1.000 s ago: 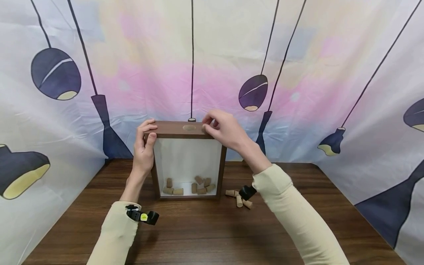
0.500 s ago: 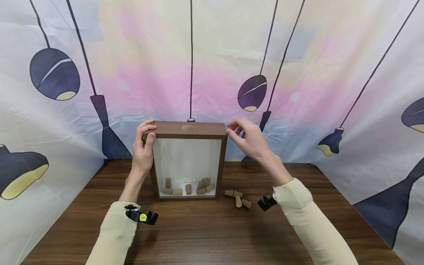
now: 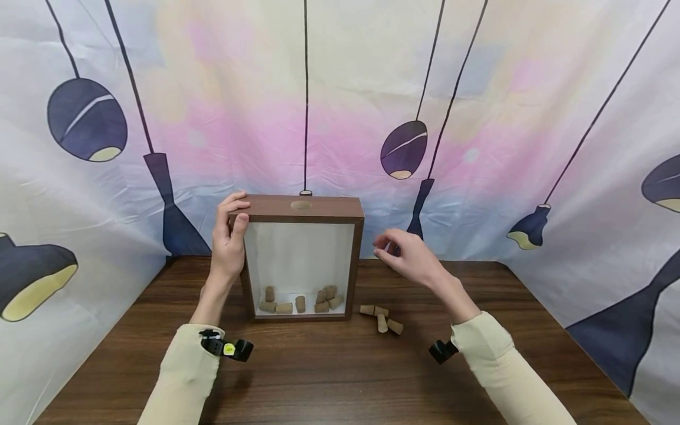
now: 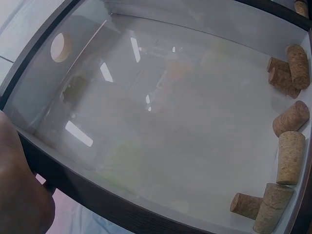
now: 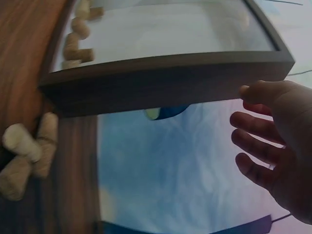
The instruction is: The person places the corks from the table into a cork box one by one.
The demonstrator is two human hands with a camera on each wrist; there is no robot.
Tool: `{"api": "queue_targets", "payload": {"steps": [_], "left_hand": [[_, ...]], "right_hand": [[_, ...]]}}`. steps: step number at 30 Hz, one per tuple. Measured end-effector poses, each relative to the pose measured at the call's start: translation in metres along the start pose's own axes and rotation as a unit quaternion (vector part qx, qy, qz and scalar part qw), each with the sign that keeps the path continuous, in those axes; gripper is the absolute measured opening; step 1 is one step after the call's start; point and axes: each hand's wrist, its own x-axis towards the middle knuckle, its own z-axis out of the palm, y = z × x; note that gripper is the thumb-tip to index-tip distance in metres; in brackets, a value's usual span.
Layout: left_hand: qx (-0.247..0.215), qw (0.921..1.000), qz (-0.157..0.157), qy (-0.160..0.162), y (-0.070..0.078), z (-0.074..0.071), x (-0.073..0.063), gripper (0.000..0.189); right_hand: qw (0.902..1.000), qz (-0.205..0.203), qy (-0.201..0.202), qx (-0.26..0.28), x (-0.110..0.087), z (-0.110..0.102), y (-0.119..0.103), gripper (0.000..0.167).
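A dark wooden shadow box [image 3: 358, 265] with a clear front and a round hole [image 3: 301, 205] in its top stands upright on the table. Several corks [image 4: 291, 157] lie along its bottom inside. My left hand [image 3: 228, 248] grips the box's upper left corner, thumb on the front edge and fingers over the top. To the right of the box, my right hand [image 3: 406, 254] is in the air with loosely bent fingers and holds nothing; the right wrist view shows the gap between thumb and fingers. Below it, several loose corks [image 3: 382, 323] lie in a small cluster beside the box.
The wooden table [image 3: 319, 378] reaches back to a fabric backdrop [image 3: 340, 118] printed with hanging lamps, which also closes in both sides. A black wrist camera [image 3: 241, 350] sits on the left sleeve, another camera [image 3: 442, 351] on the right.
My right hand has left the top of the box, moving right and then down toward the loose corks. One cork inside the box has shifted left. My left hand keeps its grip.
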Motion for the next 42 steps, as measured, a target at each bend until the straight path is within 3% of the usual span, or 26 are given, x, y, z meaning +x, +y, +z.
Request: {"api": "queue_targets", "payload": {"steps": [10, 19, 25, 33, 38, 42], "left_hand": [[-0.002, 1.0, -0.006, -0.003, 0.001, 0.0, 0.001, 0.038], [-0.003, 0.9999, -0.01, -0.002, 0.001, 0.0, -0.001, 0.037], [-0.002, 1.0, -0.009, 0.0, 0.001, 0.0, 0.0, 0.038], [-0.002, 1.0, -0.006, 0.002, 0.0, 0.001, 0.001, 0.039], [0.004, 0.9999, -0.011, 0.0, 0.005, 0.002, 0.0, 0.037], [0.004, 0.9999, -0.013, -0.002, 0.021, 0.003, 0.002, 0.039]], "right_hand": [[0.9922, 0.05, -0.111, 0.026, -0.034, 0.02, 0.025, 0.013], [0.9751, 0.07, -0.202, 0.06, -0.059, 0.039, 0.048, 0.019], [0.9667, 0.069, -0.235, 0.073, -0.071, 0.046, 0.055, 0.024], [0.9473, 0.103, -0.292, 0.083, -0.084, 0.054, 0.062, 0.025], [0.9445, 0.112, -0.296, 0.087, -0.088, 0.057, 0.065, 0.028], [0.9458, 0.109, -0.294, 0.085, -0.088, 0.058, 0.066, 0.026]]}}
